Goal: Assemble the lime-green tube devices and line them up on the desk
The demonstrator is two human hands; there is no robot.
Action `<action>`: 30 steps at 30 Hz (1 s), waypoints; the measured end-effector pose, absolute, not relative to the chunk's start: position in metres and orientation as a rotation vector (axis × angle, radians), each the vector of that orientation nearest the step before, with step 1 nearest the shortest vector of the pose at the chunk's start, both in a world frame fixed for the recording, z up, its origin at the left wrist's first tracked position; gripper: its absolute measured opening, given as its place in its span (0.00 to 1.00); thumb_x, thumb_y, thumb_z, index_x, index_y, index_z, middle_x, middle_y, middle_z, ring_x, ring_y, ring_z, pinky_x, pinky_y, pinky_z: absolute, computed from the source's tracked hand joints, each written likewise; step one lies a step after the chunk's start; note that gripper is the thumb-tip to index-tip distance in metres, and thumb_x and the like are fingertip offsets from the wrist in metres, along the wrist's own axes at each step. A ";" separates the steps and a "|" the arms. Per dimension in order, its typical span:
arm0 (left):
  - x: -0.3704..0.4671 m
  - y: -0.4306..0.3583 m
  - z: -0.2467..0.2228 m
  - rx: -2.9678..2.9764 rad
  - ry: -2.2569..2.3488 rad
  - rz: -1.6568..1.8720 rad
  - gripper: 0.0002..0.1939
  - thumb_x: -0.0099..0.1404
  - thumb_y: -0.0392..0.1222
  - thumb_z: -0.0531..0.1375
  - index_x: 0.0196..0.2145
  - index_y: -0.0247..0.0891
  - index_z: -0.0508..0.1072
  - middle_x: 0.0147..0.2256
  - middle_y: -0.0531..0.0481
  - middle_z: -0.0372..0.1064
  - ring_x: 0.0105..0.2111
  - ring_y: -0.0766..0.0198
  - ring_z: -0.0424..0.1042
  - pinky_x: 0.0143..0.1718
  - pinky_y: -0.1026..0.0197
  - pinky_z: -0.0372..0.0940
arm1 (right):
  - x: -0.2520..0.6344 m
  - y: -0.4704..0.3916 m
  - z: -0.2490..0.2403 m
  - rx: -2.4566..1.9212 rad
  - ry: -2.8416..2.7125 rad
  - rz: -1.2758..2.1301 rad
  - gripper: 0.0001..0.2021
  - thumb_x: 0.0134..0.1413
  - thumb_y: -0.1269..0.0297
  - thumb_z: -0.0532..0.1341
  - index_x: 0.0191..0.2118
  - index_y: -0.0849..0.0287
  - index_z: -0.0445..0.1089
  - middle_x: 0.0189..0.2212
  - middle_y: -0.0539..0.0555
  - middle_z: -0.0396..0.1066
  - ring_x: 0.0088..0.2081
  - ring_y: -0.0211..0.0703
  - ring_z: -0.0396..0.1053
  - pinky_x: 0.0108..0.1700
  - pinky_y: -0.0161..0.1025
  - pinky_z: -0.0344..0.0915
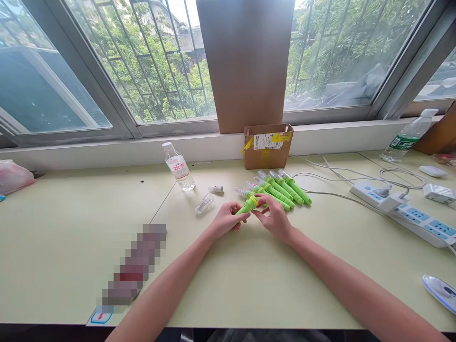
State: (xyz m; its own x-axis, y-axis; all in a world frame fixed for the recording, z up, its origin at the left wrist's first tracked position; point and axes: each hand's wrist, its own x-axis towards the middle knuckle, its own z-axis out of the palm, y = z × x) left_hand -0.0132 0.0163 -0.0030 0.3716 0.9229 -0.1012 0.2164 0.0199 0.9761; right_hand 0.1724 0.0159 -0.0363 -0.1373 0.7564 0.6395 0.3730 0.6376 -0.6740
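Observation:
My left hand [229, 219] is closed around a green torch-shaped plastic piece [246, 206] with a yellow ring near its wide upper end. At that end, the thumb and fingers of my right hand [273, 216] pinch its rim; the exact contact is partly hidden. Just beyond my hands lies a row of several green plastic tubes with clear tips [283, 190], side by side and slanting. To the left of them, a clear plastic piece [204, 204] and a small clear cylinder with a grey end [216, 189] rest on the table.
A water bottle [179, 167] stands at back left, another [409, 135] at far right. An open cardboard box [268, 148] sits against the window ledge. On the right are a power strip [406, 213], cables and a white device [441, 292]. A blurred strip [135, 266] lies left.

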 end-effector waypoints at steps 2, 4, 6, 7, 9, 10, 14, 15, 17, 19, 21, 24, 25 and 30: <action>-0.013 0.015 -0.002 1.464 1.077 0.749 0.16 0.55 0.52 0.63 0.30 0.35 0.67 0.26 0.52 0.71 0.16 0.71 0.65 0.14 0.69 0.55 | 0.172 0.016 -0.036 -0.913 -1.772 0.419 0.10 0.52 0.66 0.62 0.38 0.54 0.59 0.49 0.58 0.68 0.37 0.44 0.72 0.28 0.39 0.72; -0.013 0.014 -0.001 1.460 1.064 0.734 0.17 0.56 0.53 0.62 0.31 0.35 0.69 0.27 0.50 0.72 0.18 0.69 0.68 0.15 0.69 0.56 | 0.172 0.016 -0.035 -0.907 -1.788 0.387 0.09 0.53 0.68 0.60 0.39 0.54 0.59 0.49 0.59 0.69 0.38 0.45 0.73 0.29 0.39 0.72; -0.012 0.013 -0.001 1.464 1.053 0.727 0.18 0.57 0.55 0.62 0.32 0.34 0.70 0.28 0.48 0.73 0.19 0.68 0.69 0.15 0.69 0.57 | 0.172 0.016 -0.035 -0.899 -1.788 0.346 0.07 0.55 0.69 0.58 0.38 0.54 0.59 0.47 0.59 0.69 0.40 0.45 0.73 0.29 0.39 0.72; -0.012 0.013 -0.001 1.469 1.048 0.728 0.19 0.57 0.55 0.61 0.33 0.34 0.70 0.29 0.47 0.73 0.20 0.68 0.70 0.16 0.69 0.57 | 0.172 0.016 -0.035 -0.894 -1.785 0.329 0.06 0.55 0.69 0.58 0.37 0.55 0.59 0.47 0.59 0.70 0.40 0.45 0.73 0.29 0.39 0.72; -0.012 0.013 -0.001 1.482 1.040 0.734 0.20 0.57 0.56 0.61 0.34 0.34 0.70 0.29 0.47 0.73 0.21 0.67 0.71 0.17 0.69 0.59 | 0.173 0.016 -0.036 -0.883 -1.773 0.310 0.05 0.56 0.69 0.58 0.36 0.55 0.60 0.46 0.60 0.70 0.42 0.46 0.72 0.29 0.38 0.72; -0.012 0.013 -0.002 1.491 1.039 0.738 0.20 0.58 0.56 0.60 0.34 0.34 0.71 0.29 0.47 0.73 0.21 0.67 0.71 0.17 0.68 0.59 | 0.173 0.017 -0.037 -0.879 -1.768 0.308 0.04 0.56 0.69 0.58 0.36 0.55 0.60 0.45 0.60 0.70 0.43 0.46 0.72 0.29 0.37 0.72; -0.011 0.015 -0.004 1.572 1.055 0.734 0.20 0.59 0.57 0.58 0.27 0.34 0.71 0.21 0.52 0.67 0.18 0.70 0.65 0.18 0.68 0.58 | 0.176 0.019 -0.041 -0.881 -1.771 0.303 0.04 0.56 0.68 0.59 0.35 0.55 0.61 0.43 0.59 0.70 0.47 0.49 0.71 0.30 0.38 0.73; -0.011 0.015 -0.005 1.594 1.059 0.732 0.21 0.60 0.57 0.58 0.25 0.34 0.69 0.18 0.54 0.64 0.16 0.71 0.63 0.17 0.68 0.58 | 0.177 0.020 -0.041 -0.881 -1.773 0.301 0.04 0.55 0.68 0.59 0.35 0.55 0.62 0.43 0.59 0.70 0.47 0.49 0.71 0.30 0.38 0.73; -0.010 0.016 -0.006 1.624 1.062 0.734 0.22 0.61 0.58 0.56 0.23 0.35 0.67 0.17 0.56 0.60 0.15 0.73 0.60 0.16 0.69 0.55 | 0.178 0.021 -0.042 -0.883 -1.773 0.302 0.04 0.55 0.68 0.60 0.34 0.55 0.62 0.42 0.59 0.70 0.46 0.49 0.71 0.30 0.38 0.73; -0.011 0.016 -0.007 1.633 1.064 0.730 0.23 0.61 0.59 0.55 0.22 0.35 0.66 0.19 0.57 0.59 0.14 0.74 0.58 0.14 0.68 0.53 | 0.178 0.022 -0.042 -0.889 -1.778 0.314 0.05 0.54 0.68 0.61 0.34 0.55 0.62 0.42 0.59 0.70 0.45 0.49 0.71 0.29 0.38 0.73; -0.011 0.016 -0.006 1.627 1.076 0.717 0.22 0.62 0.59 0.55 0.24 0.36 0.66 0.20 0.56 0.60 0.13 0.75 0.57 0.14 0.69 0.51 | 0.178 0.022 -0.042 -0.902 -1.793 0.330 0.06 0.54 0.68 0.61 0.35 0.55 0.61 0.44 0.59 0.69 0.45 0.49 0.71 0.29 0.39 0.73; -0.012 0.015 -0.004 1.578 1.098 0.712 0.18 0.58 0.56 0.60 0.31 0.38 0.66 0.22 0.57 0.63 0.13 0.75 0.56 0.13 0.69 0.50 | 0.175 0.022 -0.042 -0.912 -1.807 0.333 0.06 0.54 0.69 0.60 0.35 0.55 0.60 0.44 0.59 0.69 0.46 0.49 0.71 0.28 0.39 0.73; -0.012 0.014 -0.004 1.561 1.099 0.717 0.17 0.56 0.55 0.62 0.33 0.39 0.66 0.22 0.58 0.64 0.12 0.75 0.56 0.13 0.69 0.50 | 0.174 0.021 -0.042 -0.910 -1.803 0.323 0.06 0.54 0.70 0.59 0.35 0.55 0.60 0.43 0.59 0.70 0.46 0.50 0.71 0.28 0.39 0.73; -0.012 0.013 -0.004 1.532 1.067 0.765 0.17 0.54 0.51 0.64 0.29 0.38 0.62 0.21 0.57 0.66 0.13 0.73 0.59 0.14 0.69 0.54 | 0.174 0.018 -0.041 -0.874 -1.792 0.263 0.05 0.55 0.70 0.59 0.34 0.55 0.61 0.44 0.59 0.70 0.47 0.49 0.71 0.30 0.38 0.74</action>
State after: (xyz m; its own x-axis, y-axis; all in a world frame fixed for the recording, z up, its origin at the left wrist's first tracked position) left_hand -0.0124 0.0133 -0.0038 0.3935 0.9171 -0.0646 0.2332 -0.0316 0.9719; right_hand 0.1742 0.0176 -0.0406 -0.1573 0.6706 0.7250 0.4339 0.7064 -0.5593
